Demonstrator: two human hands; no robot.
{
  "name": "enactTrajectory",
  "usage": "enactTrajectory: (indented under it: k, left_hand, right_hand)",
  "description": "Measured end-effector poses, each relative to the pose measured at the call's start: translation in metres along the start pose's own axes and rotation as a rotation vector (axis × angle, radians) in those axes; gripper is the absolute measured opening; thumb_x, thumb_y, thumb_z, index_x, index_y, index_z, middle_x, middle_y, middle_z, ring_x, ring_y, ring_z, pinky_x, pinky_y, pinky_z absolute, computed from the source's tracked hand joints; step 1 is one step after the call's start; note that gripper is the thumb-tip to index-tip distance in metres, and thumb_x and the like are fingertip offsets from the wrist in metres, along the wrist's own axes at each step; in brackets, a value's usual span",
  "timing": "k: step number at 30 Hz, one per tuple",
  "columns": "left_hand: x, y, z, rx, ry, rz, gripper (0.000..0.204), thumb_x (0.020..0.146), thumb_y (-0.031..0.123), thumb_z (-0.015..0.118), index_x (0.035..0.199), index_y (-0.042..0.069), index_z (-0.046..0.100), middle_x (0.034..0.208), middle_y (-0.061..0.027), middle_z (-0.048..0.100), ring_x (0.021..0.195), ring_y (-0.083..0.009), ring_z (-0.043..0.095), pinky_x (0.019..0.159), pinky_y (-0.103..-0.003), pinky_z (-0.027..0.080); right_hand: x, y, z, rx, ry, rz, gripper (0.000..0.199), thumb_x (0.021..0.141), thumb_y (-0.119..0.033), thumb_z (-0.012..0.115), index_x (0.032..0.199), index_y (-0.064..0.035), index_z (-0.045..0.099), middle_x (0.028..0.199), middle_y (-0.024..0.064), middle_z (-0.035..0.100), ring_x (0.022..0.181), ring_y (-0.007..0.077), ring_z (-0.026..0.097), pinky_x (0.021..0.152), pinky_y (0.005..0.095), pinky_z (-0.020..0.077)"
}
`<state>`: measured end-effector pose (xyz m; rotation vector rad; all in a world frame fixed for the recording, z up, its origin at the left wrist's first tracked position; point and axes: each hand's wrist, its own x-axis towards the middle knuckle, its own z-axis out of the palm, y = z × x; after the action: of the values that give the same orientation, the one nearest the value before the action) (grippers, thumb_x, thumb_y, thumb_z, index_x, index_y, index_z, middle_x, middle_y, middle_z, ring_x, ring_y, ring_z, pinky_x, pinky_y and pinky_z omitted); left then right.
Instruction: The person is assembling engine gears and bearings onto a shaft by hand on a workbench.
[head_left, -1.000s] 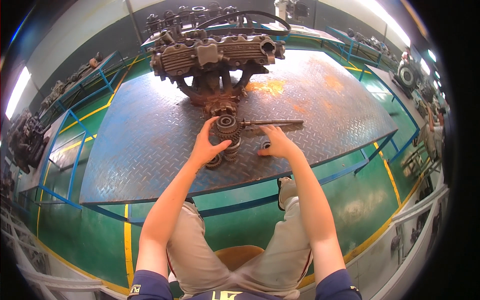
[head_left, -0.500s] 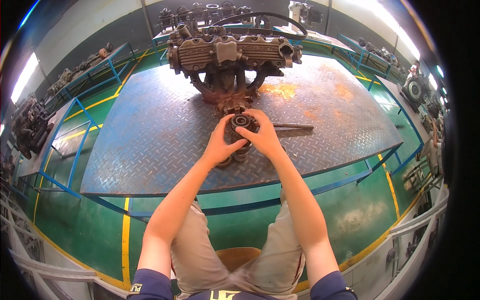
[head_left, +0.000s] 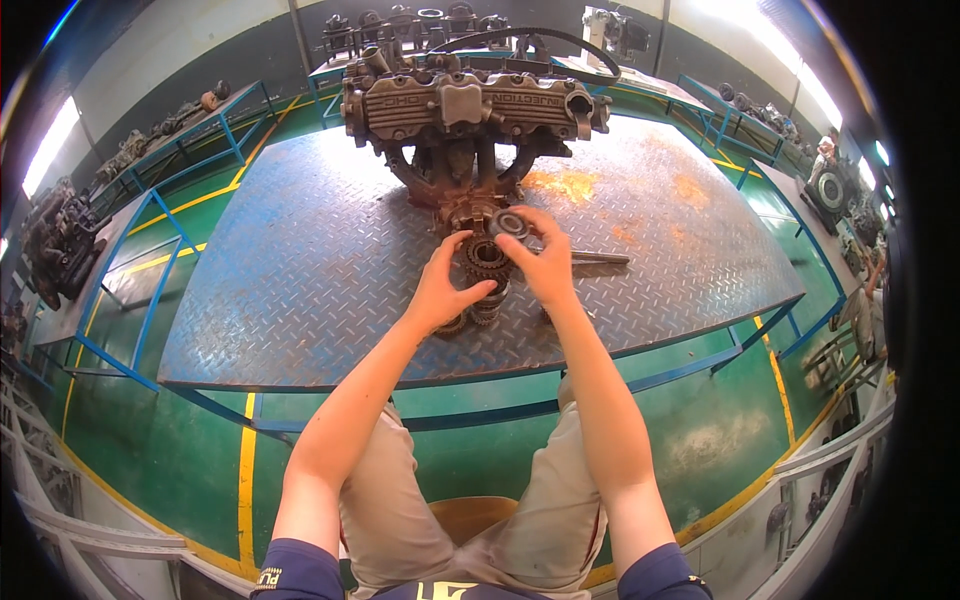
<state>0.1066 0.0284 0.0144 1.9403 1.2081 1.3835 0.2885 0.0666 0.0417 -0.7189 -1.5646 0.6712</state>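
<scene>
In my right hand [head_left: 548, 262] is a round bearing [head_left: 510, 224], pinched by its rim between thumb and fingers. It is raised and tilted, just beyond and to the right of a toothed gear [head_left: 487, 257]. That gear sits on top of an upright stack of gears, its centre bore facing up. My left hand [head_left: 440, 288] curves around the stack's left side, thumb and forefinger spread apart; whether they touch the gear I cannot tell. More gears [head_left: 484, 312] show below my left thumb. Behind stands a large engine assembly [head_left: 470, 105], partly rusty.
A long metal bar [head_left: 600, 258] lies right of my hand on the worn steel-plate table [head_left: 300, 260]. A black belt [head_left: 560, 35] loops over the engine. Blue-framed benches with machine parts [head_left: 55, 235] line both sides. The green floor [head_left: 330, 470] has yellow lines.
My right hand has lifted the bearing off the top of the gear, moving it away and to the right. The gear's bore is now exposed. My left hand has barely moved.
</scene>
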Motion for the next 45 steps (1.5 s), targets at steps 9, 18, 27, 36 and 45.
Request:
enactTrajectory:
  k: [9, 18, 27, 36, 45]
  left_hand:
    - [0.001, 0.004, -0.001, 0.026, -0.003, -0.013, 0.079, 0.07, 0.028, 0.082, 0.136, 0.008, 0.044, 0.13, -0.0188, 0.053, 0.125, -0.0323, 0.049, 0.105, -0.04, 0.037]
    - [0.002, 0.005, 0.002, 0.048, 0.009, -0.03, 0.08, 0.068, 0.031, 0.084, 0.135, 0.008, 0.045, 0.129, -0.0185, 0.052, 0.122, -0.0331, 0.05, 0.105, -0.04, 0.038]
    - [0.006, 0.008, 0.009, 0.063, 0.05, -0.035, 0.073, 0.068, 0.026, 0.084, 0.129, 0.004, 0.05, 0.122, -0.0142, 0.06, 0.115, -0.0247, 0.057, 0.101, -0.036, 0.04]
    - [0.005, 0.006, 0.014, 0.056, 0.144, -0.01, 0.072, 0.064, 0.023, 0.086, 0.125, 0.002, 0.054, 0.117, -0.0136, 0.062, 0.111, -0.0232, 0.059, 0.099, -0.034, 0.043]
    - [0.005, 0.009, 0.019, 0.019, 0.21, -0.008, 0.073, 0.061, 0.021, 0.088, 0.123, 0.0, 0.055, 0.117, -0.014, 0.061, 0.109, -0.0233, 0.06, 0.097, -0.034, 0.045]
  right_hand:
    - [-0.006, 0.047, -0.092, -0.406, 0.169, 0.163, 0.044, 0.07, -0.026, 0.081, 0.099, 0.0026, 0.066, 0.101, 0.0133, 0.066, 0.094, 0.0248, 0.063, 0.087, 0.0322, 0.0477]
    - [-0.046, 0.105, -0.154, -0.712, -0.038, 0.336, 0.057, 0.057, -0.028, 0.085, 0.098, 0.0075, 0.069, 0.112, 0.0176, 0.063, 0.104, 0.0304, 0.062, 0.093, 0.0362, 0.0476]
    - [-0.05, 0.108, -0.161, -0.801, -0.119, 0.359, 0.05, 0.058, -0.033, 0.084, 0.092, 0.0016, 0.073, 0.116, 0.0158, 0.062, 0.111, 0.0344, 0.054, 0.099, 0.0398, 0.043]
    - [-0.048, 0.1, -0.15, -0.995, -0.19, 0.323, 0.053, 0.064, -0.037, 0.08, 0.102, -0.0013, 0.071, 0.13, 0.016, 0.056, 0.121, 0.0366, 0.046, 0.105, 0.0466, 0.0356]
    - [-0.025, 0.07, -0.123, -0.898, 0.048, 0.029, 0.038, 0.078, -0.024, 0.071, 0.108, -0.0017, 0.065, 0.128, 0.0191, 0.054, 0.12, 0.0394, 0.046, 0.103, 0.0463, 0.0373]
